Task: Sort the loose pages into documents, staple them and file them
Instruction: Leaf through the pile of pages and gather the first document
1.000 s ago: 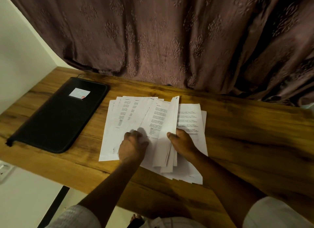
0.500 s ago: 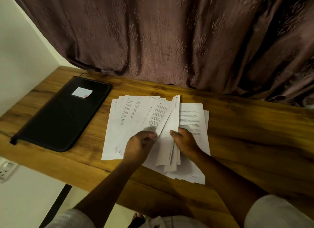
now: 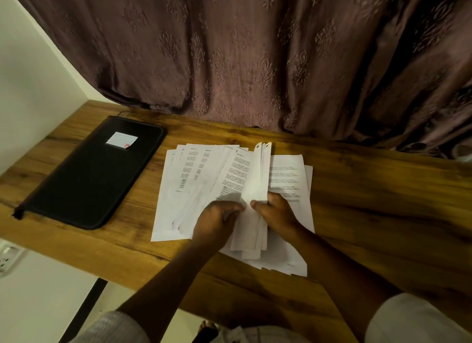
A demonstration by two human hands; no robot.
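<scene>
Several white printed pages (image 3: pixel 194 179) lie fanned out on the wooden desk (image 3: pixel 370 215). My right hand (image 3: pixel 277 215) grips a raised bundle of pages (image 3: pixel 258 186) that stands on edge above the spread. My left hand (image 3: pixel 217 222) pinches the lower edge of a page at the left side of that bundle, fingers curled. Further pages (image 3: pixel 291 174) lie flat under my right hand. A black zipped folder (image 3: pixel 89 176) with a small white label (image 3: pixel 122 139) rests flat at the left of the desk. No stapler is in sight.
A brown patterned curtain (image 3: pixel 255 61) hangs along the back edge of the desk. A white wall (image 3: pixel 30 74) bounds the left side. A wall socket (image 3: pixel 7 258) sits below the desk's front left edge. Bare wood extends to the right of the pages.
My left hand has moved right from the fanned pages to the raised bundle and now pinches a page there. My right hand keeps its grip on the bundle.
</scene>
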